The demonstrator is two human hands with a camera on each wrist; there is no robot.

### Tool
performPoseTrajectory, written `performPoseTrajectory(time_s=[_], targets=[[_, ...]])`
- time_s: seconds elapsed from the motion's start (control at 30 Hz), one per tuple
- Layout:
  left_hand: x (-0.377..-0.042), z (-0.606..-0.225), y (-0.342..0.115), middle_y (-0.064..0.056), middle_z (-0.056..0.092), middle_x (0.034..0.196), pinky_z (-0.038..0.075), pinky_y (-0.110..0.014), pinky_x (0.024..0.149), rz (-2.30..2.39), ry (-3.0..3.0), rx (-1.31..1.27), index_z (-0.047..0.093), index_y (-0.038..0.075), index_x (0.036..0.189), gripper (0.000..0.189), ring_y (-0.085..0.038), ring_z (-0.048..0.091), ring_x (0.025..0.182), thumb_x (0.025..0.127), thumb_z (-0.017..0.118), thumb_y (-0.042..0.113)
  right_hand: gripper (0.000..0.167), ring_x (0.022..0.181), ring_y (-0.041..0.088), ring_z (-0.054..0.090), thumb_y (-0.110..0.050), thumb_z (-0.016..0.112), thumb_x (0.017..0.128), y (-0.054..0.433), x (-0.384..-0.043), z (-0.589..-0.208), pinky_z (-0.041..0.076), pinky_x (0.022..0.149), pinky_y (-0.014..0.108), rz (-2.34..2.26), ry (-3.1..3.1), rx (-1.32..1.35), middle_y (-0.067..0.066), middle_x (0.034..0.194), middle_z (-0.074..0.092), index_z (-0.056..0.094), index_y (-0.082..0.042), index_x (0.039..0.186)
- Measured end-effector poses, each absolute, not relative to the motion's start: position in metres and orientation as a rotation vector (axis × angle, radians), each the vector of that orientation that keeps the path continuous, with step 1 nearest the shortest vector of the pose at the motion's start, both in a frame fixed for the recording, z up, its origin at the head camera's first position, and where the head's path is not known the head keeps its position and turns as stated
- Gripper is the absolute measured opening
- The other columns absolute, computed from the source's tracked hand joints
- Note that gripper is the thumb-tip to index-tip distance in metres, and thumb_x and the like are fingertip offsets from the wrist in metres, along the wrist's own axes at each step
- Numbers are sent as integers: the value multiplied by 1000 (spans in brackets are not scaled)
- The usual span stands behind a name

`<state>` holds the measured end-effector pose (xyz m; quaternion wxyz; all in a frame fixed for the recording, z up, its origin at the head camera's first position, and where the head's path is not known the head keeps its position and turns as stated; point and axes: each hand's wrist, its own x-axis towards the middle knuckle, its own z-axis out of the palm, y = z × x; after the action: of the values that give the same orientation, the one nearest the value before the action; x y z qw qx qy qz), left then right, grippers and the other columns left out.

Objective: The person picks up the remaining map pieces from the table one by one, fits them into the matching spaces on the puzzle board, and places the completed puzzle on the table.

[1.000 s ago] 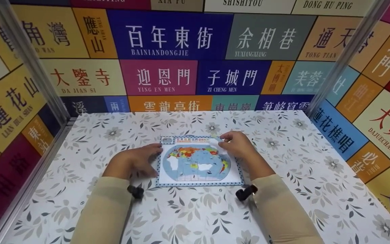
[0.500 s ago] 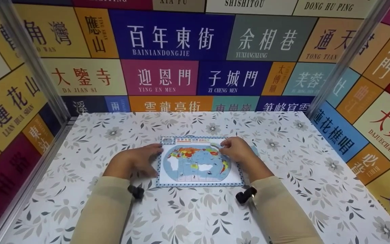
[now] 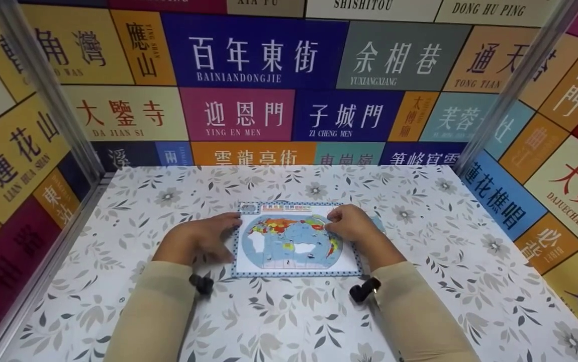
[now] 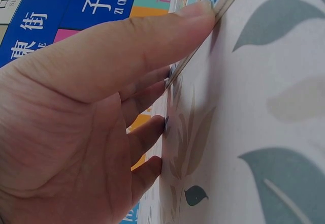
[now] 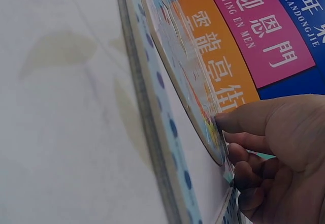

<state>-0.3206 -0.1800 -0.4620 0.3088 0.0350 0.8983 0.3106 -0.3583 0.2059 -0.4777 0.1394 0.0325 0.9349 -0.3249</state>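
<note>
A world map puzzle board (image 3: 296, 274) with a blue dotted border lies flat on the table, most of its oval map filled in. White gaps show at the left and lower middle of the map. Around the board's left edge stands my left hand (image 3: 196, 239), fingers extended and thumb (image 4: 195, 23) touching the board's side. At the map's upper right, my right hand (image 3: 357, 229) pinches a puzzle piece (image 3: 320, 219) against the board, its other fingers curled. The fingers partly hide the piece. In the right wrist view, the thumb (image 5: 236, 120) touches the map's edge.
A pale blue flat thing (image 3: 377, 221) peeks out beyond the right hand, mostly covered. The table (image 3: 289, 317) has a leaf-and-flower cover. Colourful sign-printed panels (image 3: 254, 50) with clear corner posts enclose the back and sides.
My right hand has moved slightly down and right over the board's upper right corner. The puzzle piece, tilted half a second ago, now lies lower in the gap there. My left hand stays put.
</note>
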Motion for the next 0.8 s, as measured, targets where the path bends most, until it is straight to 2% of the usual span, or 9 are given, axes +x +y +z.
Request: performPoseTrajectory(time_s=[0.27,0.8], targets=[[-322,-466,-182,17,13,181,9,-59,138,786,2411,237,38,35,167,108,-27,4,171,76,94,18,40,120,27,65,-30,77,96,208,-357,-479,54,108,47,-916,2738,-5,11,131,73,75,-10,130],[-322,-465,-181,22,14,180,7,-60,138,810,2401,188,39,39,166,110,-25,3,171,73,96,19,33,111,24,65,-30,78,95,206,-360,-478,53,101,40,-890,2695,84,6,120,72,75,-14,124]])
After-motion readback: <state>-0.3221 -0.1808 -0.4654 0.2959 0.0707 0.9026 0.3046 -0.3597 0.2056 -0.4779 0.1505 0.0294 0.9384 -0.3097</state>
